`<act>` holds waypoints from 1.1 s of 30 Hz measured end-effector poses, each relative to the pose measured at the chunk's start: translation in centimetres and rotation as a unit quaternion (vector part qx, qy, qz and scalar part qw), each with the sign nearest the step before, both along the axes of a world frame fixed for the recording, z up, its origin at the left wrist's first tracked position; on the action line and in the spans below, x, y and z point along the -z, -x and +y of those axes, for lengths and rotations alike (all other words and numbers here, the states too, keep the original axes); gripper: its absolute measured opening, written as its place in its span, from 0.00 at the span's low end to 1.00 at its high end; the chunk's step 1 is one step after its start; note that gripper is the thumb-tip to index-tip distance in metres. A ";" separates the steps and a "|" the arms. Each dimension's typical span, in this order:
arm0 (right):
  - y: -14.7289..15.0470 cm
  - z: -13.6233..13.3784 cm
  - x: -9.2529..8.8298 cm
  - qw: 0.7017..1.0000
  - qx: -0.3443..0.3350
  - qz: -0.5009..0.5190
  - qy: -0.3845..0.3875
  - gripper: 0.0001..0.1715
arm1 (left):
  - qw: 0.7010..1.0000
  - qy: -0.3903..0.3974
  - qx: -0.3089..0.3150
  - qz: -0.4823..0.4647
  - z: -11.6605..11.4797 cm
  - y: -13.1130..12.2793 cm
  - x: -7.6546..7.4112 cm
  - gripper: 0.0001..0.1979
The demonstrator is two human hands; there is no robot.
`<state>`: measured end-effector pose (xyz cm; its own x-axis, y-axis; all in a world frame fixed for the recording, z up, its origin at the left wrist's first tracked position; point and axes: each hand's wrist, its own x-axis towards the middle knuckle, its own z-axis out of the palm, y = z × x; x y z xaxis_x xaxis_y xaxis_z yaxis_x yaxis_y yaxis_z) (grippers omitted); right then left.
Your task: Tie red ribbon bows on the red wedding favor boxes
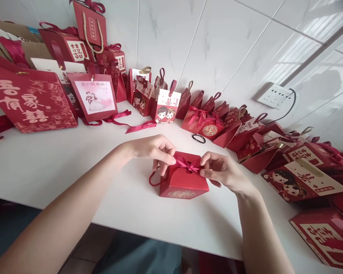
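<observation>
A red gift box [183, 184] with a gold round pattern on its front stands on the white table before me. Across its top lies a dark pink ribbon [189, 166], knotted in the middle over a round cut-out. My left hand [160, 152] pinches the ribbon's left side between thumb and finger. On the other side, my right hand [220, 171] pinches the ribbon's right side at the box's edge. A red cord handle [153, 179] loops out from the box's left, partly behind my left fingers. The ribbon's ends are mostly hidden by my hands.
Many red gift boxes line the wall, among them a bow-tied box [202, 123] and a white-fronted box [167, 106]. A black hair tie [199, 139] lies behind my box. Loose ribbon [131, 123] trails at the left. A power strip [274, 95] is on the wall.
</observation>
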<state>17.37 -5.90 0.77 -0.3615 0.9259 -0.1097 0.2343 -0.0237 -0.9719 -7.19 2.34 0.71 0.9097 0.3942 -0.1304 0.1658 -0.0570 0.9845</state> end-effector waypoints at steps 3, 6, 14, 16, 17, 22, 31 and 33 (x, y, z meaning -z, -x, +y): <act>-0.3 0.1 0.0 1.000 -0.015 -0.003 0.012 0.21 | 0.999 0.008 0.022 0.023 0.2 0.1 0.1 0.14; -0.5 -0.2 -0.5 0.999 -0.023 -0.029 0.013 0.23 | 0.999 0.022 0.033 0.025 0.2 0.2 -0.1 0.14; -0.4 -0.7 -1.3 0.990 -0.072 -0.117 0.015 0.28 | 0.995 -0.015 -0.096 0.031 0.5 0.6 -0.6 0.11; -0.3 -0.6 -1.2 0.990 -0.073 -0.117 0.007 0.27 | 0.993 -0.035 -0.099 0.058 0.7 0.8 -0.5 0.15; -0.3 -0.6 -1.1 0.990 -0.071 -0.121 0.002 0.27 | 0.992 -0.048 -0.095 0.074 0.8 0.9 -0.4 0.16; -0.1 -0.6 -0.9 0.990 -0.057 -0.129 -0.005 0.23 | 0.993 -0.076 -0.082 0.044 1.1 1.0 0.1 0.13; 0.0 -0.4 -0.7 0.993 -0.057 -0.107 -0.001 0.21 | 0.995 -0.066 -0.068 0.015 1.8 1.5 0.6 0.18; 0.0 -0.4 -0.7 0.994 -0.057 -0.097 -0.002 0.23 | 0.998 -0.044 -0.022 0.049 2.1 1.9 0.7 0.18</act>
